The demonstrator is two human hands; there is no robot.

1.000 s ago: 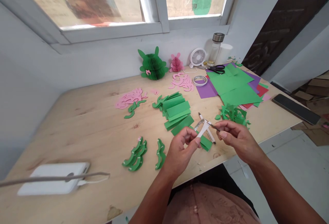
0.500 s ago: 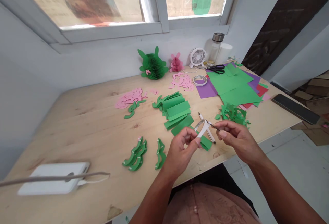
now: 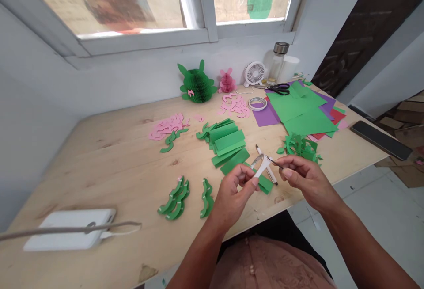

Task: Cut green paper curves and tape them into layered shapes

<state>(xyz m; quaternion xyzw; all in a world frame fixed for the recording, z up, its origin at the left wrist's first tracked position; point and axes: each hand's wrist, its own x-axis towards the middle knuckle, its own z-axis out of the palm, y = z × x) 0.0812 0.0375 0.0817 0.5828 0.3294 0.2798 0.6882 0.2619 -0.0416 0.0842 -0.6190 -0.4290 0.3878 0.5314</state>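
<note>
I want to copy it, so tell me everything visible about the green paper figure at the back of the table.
The green figure looks like folded paper: two rounded, finely pleated sections stacked. Two long, flat ears rise on top, the left one in view leaning outward; rounded flaps stick out at the sides. A small pink bow sits front left. It stands upright on the table; whether it touches the wall cannot be told.

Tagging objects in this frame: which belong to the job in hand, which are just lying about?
Likely in the job:
white tape roll, in left hand
thin dark tool, in right hand
green strips
wavy green pieces bearing small white bits

Likely just lying about:
white fan
glass bottle
dark phone
white corded block
</note>
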